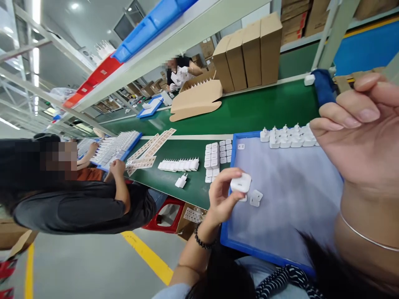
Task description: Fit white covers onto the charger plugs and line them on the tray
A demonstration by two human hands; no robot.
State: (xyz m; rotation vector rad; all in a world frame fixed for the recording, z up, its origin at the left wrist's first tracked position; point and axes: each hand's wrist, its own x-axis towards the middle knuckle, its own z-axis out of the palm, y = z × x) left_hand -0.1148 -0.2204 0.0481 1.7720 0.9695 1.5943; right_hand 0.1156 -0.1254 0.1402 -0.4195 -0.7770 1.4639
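A white charger plug is pinched between the thumb and fingers of my left hand, its face with a small slot turned up. Below it, a few small white pieces lie on the blue-rimmed tray. Close to the camera at the right, my right hand is raised with its fingers curled in and the palm showing. Its fingertips are pressed together near the frame's edge; whatever they may hold is hidden. Behind it, rows of white chargers stand prongs up at the tray's far side.
Stacked white chargers and a row of plugs stand on the green bench left of the tray. A single charger lies nearer. Brown cartons stand behind. A co-worker in black sits at left.
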